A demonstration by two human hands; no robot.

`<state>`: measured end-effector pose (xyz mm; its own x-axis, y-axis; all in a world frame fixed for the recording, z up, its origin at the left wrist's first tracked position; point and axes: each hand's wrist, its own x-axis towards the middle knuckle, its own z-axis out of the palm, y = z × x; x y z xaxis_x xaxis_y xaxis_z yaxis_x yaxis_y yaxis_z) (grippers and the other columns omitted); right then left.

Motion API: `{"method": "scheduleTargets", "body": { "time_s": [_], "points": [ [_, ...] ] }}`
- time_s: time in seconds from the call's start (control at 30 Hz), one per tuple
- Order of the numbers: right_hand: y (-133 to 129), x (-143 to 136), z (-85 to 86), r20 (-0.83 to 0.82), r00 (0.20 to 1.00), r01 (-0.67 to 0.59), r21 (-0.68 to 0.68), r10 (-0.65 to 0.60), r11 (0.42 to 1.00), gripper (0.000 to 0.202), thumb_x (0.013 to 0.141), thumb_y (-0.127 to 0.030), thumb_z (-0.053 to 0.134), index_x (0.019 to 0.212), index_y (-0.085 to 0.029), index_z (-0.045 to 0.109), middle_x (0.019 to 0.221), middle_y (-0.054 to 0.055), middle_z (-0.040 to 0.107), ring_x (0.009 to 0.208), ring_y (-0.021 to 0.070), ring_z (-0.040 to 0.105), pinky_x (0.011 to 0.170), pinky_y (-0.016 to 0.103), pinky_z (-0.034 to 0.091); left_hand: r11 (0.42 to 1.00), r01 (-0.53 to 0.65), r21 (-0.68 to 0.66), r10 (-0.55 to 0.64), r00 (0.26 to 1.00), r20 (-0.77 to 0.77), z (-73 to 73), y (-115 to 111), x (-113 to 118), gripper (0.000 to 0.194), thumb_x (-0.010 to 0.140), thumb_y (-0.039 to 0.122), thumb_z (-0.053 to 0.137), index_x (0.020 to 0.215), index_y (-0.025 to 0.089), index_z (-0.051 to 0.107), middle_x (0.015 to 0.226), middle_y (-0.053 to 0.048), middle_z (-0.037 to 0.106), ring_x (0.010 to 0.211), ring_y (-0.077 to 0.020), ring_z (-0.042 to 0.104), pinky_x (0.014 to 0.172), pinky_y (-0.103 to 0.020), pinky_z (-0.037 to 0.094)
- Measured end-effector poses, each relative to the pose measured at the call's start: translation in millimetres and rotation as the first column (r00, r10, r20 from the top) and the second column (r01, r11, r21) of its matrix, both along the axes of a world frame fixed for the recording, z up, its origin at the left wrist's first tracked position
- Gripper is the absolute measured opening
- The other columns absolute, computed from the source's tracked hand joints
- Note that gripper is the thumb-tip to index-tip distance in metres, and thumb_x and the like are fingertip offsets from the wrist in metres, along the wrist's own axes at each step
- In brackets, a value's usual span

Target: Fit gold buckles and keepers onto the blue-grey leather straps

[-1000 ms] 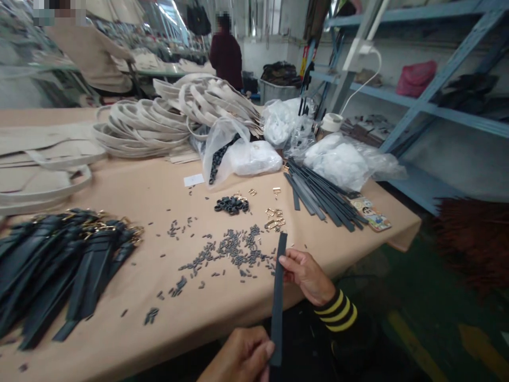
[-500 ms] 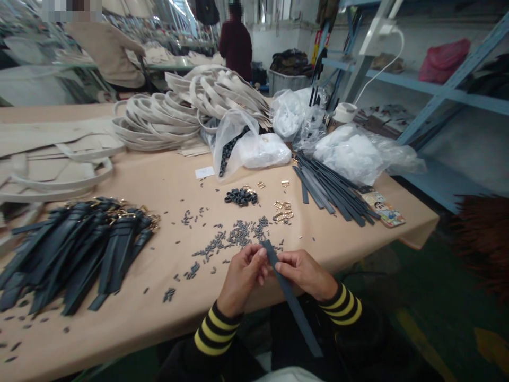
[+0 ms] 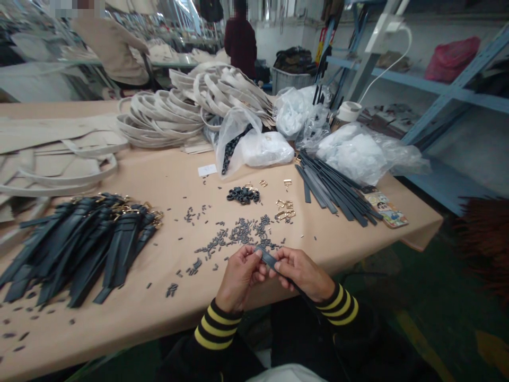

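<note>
A dark strap (image 3: 267, 258) runs between my two hands above the table's front edge. My left hand (image 3: 242, 276) pinches its far end between thumb and fingers. Closed round the strap a little further along is my right hand (image 3: 300, 270); the rest trails below it and is partly hidden against my dark clothes. Just beyond my fingers lie many small dark pieces (image 3: 240, 232), scattered loose. Behind them are a heap of dark loops (image 3: 243, 194) and several gold buckles (image 3: 285, 209).
Finished-looking dark straps with gold fittings (image 3: 87, 239) lie left. More flat strips (image 3: 338, 185) and a cartoon-patterned case (image 3: 387, 209) lie right. Plastic bags (image 3: 268, 148) and coiled pale straps (image 3: 163, 119) stand behind. Two people are beyond the table (image 3: 178, 170); blue shelving (image 3: 429, 90) stands right.
The strap has turned in my hands: its loose end no longer hangs plainly in front of my lap. My right fingers have closed further round it. The view has shifted slightly.
</note>
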<state>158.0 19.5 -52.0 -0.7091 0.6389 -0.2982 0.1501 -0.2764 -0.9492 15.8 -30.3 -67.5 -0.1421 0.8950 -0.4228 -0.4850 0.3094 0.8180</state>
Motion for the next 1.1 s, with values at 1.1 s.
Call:
{"method": "scheduleTargets", "body": {
  "time_s": [1.1],
  "points": [
    [44,-10,-16.2,-0.032,0.993,-0.117,-0.129,0.114,0.985,0.032,0.086,-0.046,0.04,0.084,-0.014,0.043,0.058,-0.006,0.045,0.035,0.0003,0.028,0.032,0.012,0.022,0.975,0.183,0.124,0.106,0.106,-0.989,0.2,133,-129,0.012,0.073,0.021,0.049,0.065,0.018,0.058,0.077,-0.006,0.052,0.078,-0.0211,0.049,0.079,-0.036,0.04]
  ]
}}
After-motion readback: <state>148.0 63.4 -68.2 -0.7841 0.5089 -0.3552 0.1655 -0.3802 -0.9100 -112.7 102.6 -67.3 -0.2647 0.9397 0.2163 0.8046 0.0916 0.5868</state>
